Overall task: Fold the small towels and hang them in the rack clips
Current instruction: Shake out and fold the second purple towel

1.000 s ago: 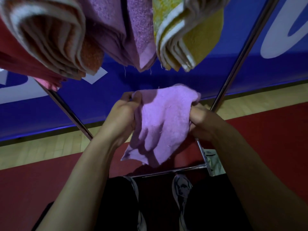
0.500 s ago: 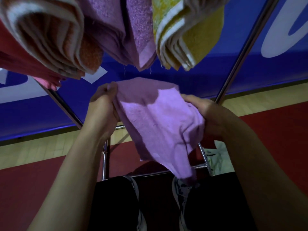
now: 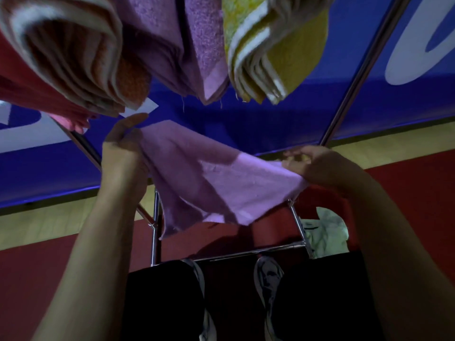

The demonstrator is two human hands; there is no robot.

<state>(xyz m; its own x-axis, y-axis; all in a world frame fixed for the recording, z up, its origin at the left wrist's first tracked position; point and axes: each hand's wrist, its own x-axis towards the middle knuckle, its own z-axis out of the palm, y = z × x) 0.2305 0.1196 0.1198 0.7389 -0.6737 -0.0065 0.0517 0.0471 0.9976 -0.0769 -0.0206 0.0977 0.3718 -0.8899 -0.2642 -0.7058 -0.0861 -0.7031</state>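
Fingers [image 3: 133,134] of left hand [image 3: 123,156] curled over one upper corner of purple towel [image 3: 221,183], thumb tip raised above the cloth edge; right hand [image 3: 317,166] pinching the opposite edge, fingertips blurred and partly spread, exact grip hard to make out.

Blue banner [image 3: 246,124] with white lettering across the background, wooden floor strip and red mat [image 3: 406,217] below it.

Chrome rack frame [image 3: 354,75] slanting up on both sides, lower crossbar [image 3: 246,253] running in front of two shoes (grey-white, toes toward the bar).

Four folded towels hanging overhead, side by side: pink towel [image 3: 73,119] at far left, mostly hidden; orange striped towel [image 3: 73,52] with white bands; lilac towel [image 3: 197,45], thick and looped in texture; yellow towel [image 3: 283,50] with white edging. Clips themselves out of view above the top edge.

Purple towel stretched between both hands, below the hanging row and above the crossbar, apart from both. Unfolded, thin, soft-napped; upper part in shadow, lower right brighter. Top edge sloping down from left hand to right; bottom drooping in two loose points, the left one longer, a faint hem line near the lower edge.
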